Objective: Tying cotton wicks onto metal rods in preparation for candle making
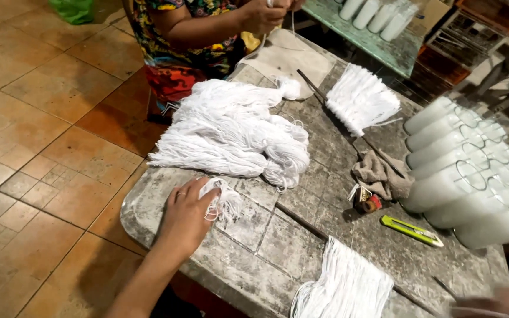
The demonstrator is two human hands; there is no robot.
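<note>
My left hand rests on the worn grey table near its left edge, with the fingers closed on a small bundle of white string. Just beyond it lies a large heap of white string. My right hand shows only as a blur at the bottom right corner, and its grip cannot be made out. A flat fan of cut white strings lies at the near edge between my hands.
Another person in a colourful dress works string at the far end. A second fringe of strings hangs on a thin rod. Glass candle jars lie stacked at right, beside a rag, a small spool and a green utility knife.
</note>
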